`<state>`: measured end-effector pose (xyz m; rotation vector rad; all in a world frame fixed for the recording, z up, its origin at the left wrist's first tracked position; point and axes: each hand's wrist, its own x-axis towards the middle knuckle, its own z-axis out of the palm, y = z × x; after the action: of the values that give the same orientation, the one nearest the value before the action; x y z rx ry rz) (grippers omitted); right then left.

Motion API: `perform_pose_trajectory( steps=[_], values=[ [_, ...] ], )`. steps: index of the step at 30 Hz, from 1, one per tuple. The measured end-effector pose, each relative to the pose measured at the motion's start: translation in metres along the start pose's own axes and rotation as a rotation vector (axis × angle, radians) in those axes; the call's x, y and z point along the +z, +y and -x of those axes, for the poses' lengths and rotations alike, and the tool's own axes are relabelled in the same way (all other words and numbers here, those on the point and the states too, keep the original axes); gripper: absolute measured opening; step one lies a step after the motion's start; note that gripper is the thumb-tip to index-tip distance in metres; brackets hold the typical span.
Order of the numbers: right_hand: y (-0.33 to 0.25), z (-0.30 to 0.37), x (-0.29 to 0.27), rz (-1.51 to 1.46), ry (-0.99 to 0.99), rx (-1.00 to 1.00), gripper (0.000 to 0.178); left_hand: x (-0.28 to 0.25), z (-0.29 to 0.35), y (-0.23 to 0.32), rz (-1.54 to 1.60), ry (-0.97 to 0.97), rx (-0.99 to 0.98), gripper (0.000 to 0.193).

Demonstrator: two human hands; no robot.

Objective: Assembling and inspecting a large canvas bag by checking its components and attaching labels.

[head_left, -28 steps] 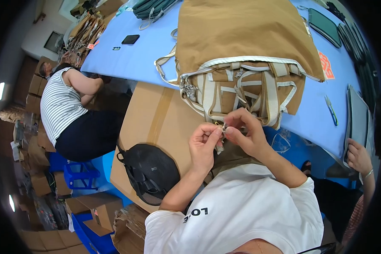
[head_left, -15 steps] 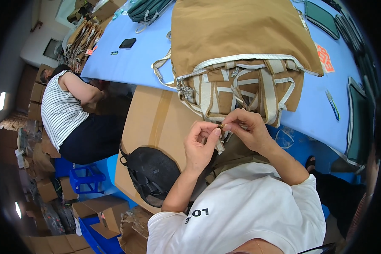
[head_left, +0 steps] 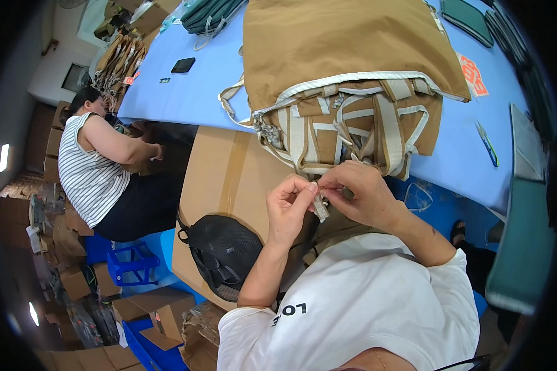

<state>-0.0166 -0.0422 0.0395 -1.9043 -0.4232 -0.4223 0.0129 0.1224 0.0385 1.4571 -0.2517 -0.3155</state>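
In front of my chest, my left hand (head_left: 289,207) is closed in a pinch on a cream webbing strap (head_left: 320,211), whose short end hangs below the fingertips. My right hand (head_left: 360,195) is pinched closed against the left fingertips. What lies between its thumb and finger is too small and hidden to make out. Just beyond both hands, tan fabric bags (head_left: 353,46) with cream straps and white piping lie stacked at the table's near edge. A bundle of cord (head_left: 267,131) rests on their left corner.
The blue table (head_left: 161,99) also carries a phone (head_left: 183,65), thread snips (head_left: 487,145) and dark green pouches (head_left: 467,21). A black mesh bag (head_left: 224,256) sits on a cardboard box (head_left: 198,185) at my left. Another person (head_left: 96,161) sits beyond it, near a blue stool (head_left: 132,263).
My right fingers have shifted slightly left and down beside my left fingertips. On the far left, the other person has raised their head. A green piece at the right edge has swung down toward me.
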Motion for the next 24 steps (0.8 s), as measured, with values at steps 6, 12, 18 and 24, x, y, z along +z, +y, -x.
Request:
perform_pose_trajectory(
  steps=[6, 12, 18, 24],
  values=[
    [0.0004, 0.0017, 0.0012, 0.105, 0.052, -0.067, 0.018, -0.0001, -0.0007, 0.0005, -0.075, -0.008, 0.061, 0.011],
    [0.0031, 0.0037, 0.0046, 0.113, 0.068, -0.095, 0.018, -0.0037, 0.0006, 0.0002, -0.253, -0.007, 0.133, 0.008],
    [-0.0009, 0.0026, 0.0008, 0.092, 0.05, -0.101, 0.018, -0.0013, 0.0036, 0.0045, -0.324, 0.011, 0.195, 0.006],
    [-0.0017, 0.003, 0.0008, 0.093, 0.043, -0.092, 0.017, 0.0006, 0.0044, 0.0035, -0.325, 0.029, 0.231, 0.005]
  ],
)
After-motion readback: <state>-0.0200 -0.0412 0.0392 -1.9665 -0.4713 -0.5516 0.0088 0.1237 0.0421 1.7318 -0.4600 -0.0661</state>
